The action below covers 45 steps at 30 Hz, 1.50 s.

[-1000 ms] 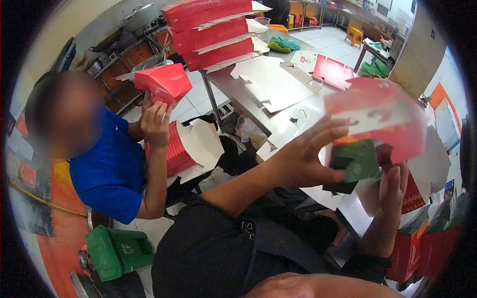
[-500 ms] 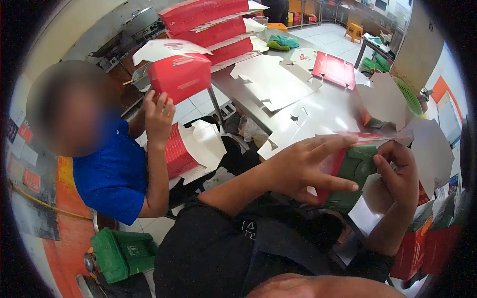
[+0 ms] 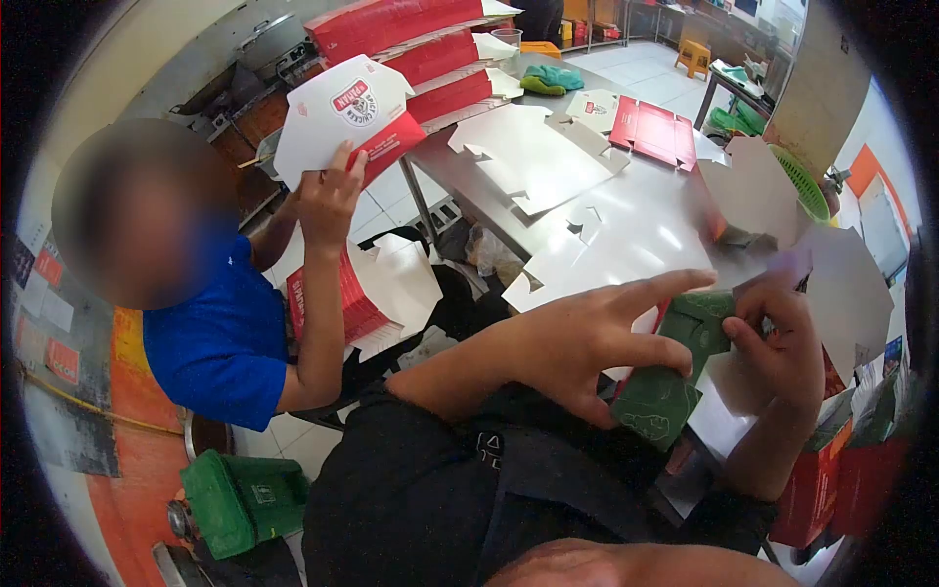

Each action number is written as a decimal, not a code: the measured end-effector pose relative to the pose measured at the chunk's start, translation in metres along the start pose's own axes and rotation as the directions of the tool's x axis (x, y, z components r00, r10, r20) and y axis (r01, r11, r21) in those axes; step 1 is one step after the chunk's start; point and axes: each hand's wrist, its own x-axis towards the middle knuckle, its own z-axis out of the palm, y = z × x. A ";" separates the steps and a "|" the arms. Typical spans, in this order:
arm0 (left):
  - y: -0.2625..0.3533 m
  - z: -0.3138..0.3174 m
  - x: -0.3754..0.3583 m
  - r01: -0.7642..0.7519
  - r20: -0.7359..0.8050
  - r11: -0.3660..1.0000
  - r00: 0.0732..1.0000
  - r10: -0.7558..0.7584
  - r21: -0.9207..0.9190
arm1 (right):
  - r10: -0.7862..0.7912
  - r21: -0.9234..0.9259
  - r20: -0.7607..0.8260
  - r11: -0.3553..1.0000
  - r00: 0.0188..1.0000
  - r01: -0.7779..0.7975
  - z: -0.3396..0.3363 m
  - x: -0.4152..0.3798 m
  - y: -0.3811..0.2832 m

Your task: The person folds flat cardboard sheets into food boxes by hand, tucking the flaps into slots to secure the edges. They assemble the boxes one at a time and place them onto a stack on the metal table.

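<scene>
- Head view, what changed: half a second ago our left hand (image 3: 587, 338) lay spread over the red side of the carton (image 3: 685, 362). Now the green panels face us and a green flap hangs down below, so we judge that the folding has moved on to the bottom flaps.
- Head view, hands: our left hand has its fingers (image 3: 675, 286) stretched open and only presses on the carton. Our right hand (image 3: 782, 342) has its fingers closed, pinching the upper right edge of the carton. The carton is in the air between both hands, just over the near edge of the desk (image 3: 646, 220).
- Head view, materials: the carton is thin printed cardboard, green and red outside, with sharp creases. The desk is shiny steel. On it lie flat white blanks (image 3: 533, 157) with cut tabs and a flat red blank (image 3: 655, 132).
- Head view, nearby: a co-worker in a blue shirt (image 3: 220, 342) holds another box (image 3: 342, 112), white inside, red outside. Stacked red boxes (image 3: 411, 49) stand behind.
</scene>
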 end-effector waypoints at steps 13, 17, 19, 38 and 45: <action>0.008 0.008 0.009 -0.110 -0.054 0.967 0.991 0.126 0.230 | 0.211 0.086 -0.098 0.975 0.973 -0.203 0.014 -0.006 -0.005; 0.008 0.006 0.010 -0.121 -0.058 0.912 0.986 0.155 0.391 | 0.237 0.100 -0.075 0.968 0.969 -0.229 0.013 -0.013 0.000; 0.004 0.012 0.012 -0.113 -0.085 0.845 0.979 0.183 0.523 | 0.266 0.282 -0.068 0.930 0.962 -0.237 0.017 -0.014 -0.004; -0.001 0.018 0.022 -0.143 -0.104 0.790 0.962 0.253 0.596 | 0.449 0.575 0.129 0.693 0.884 -0.436 0.012 -0.011 -0.009; -0.008 0.021 0.019 -0.177 -0.114 0.746 0.940 0.322 0.642 | 0.417 0.673 0.202 0.598 0.886 -0.435 0.008 -0.010 0.000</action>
